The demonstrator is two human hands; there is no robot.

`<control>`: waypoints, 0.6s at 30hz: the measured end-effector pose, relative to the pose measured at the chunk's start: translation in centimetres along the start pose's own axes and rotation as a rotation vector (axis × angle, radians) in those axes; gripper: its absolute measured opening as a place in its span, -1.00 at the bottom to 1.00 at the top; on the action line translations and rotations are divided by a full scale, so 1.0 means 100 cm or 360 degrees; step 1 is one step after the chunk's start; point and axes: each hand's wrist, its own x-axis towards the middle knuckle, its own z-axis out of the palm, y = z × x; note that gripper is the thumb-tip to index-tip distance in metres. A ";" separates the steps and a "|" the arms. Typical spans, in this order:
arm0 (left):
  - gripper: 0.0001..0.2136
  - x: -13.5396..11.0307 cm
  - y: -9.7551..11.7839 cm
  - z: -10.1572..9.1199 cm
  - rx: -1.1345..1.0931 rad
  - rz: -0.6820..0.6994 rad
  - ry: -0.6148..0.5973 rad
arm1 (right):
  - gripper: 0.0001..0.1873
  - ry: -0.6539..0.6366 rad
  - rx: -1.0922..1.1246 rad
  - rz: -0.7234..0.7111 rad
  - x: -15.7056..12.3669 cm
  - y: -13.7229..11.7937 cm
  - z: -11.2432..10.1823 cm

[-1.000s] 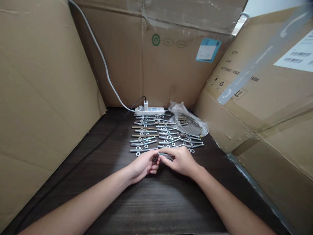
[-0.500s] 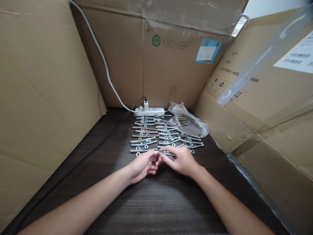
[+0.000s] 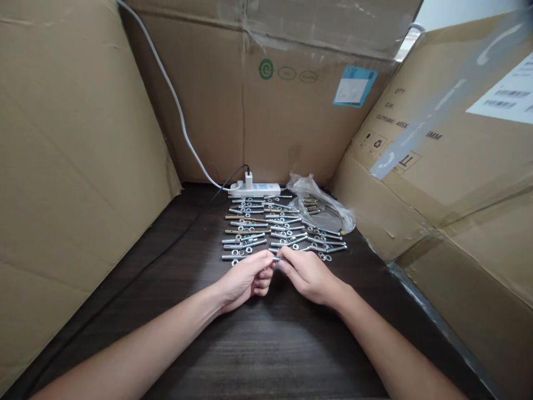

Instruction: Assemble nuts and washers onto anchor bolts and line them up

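My left hand (image 3: 250, 276) is closed, its thumb and forefinger pinching one end of a silvery expansion bolt (image 3: 276, 259). From the other side, my right hand (image 3: 308, 273) is also closed, with its fingertips on the same bolt. Only a short piece of the bolt shows between the hands; the rest is hidden by fingers. Whatever lies inside the curled left fingers is out of sight. Just beyond the hands, several more expansion bolts (image 3: 246, 245) lie in rows, with loose washers (image 3: 249, 250) and rings among them.
A white power strip (image 3: 266, 189) with a plugged-in charger stands behind the rows. To its right lies a clear plastic bag (image 3: 347, 218) with brass-coloured bolts. Cardboard walls (image 3: 208, 111) enclose the dark table (image 3: 250, 344) on three sides. A black cable (image 3: 166, 250) crosses the left side.
The left fingers have closed further, hiding the small round piece seen between them. My right hand has drawn in its fingers around the bolt, whose exposed length is now shorter.
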 end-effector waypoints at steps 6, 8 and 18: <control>-0.81 0.000 -0.002 0.003 0.0166 -0.0093 0.0011 | -0.81 -0.0067 -0.0135 -0.0080 0.000 -0.007 0.002; -0.87 0.000 -0.002 0.003 0.0153 -0.0125 0.0013 | -0.80 -0.0065 -0.0179 -0.0097 0.001 -0.006 0.004; -0.81 0.003 0.004 0.002 0.0915 0.0185 0.0205 | -0.74 -0.0031 -0.0236 -0.0125 0.000 -0.006 0.000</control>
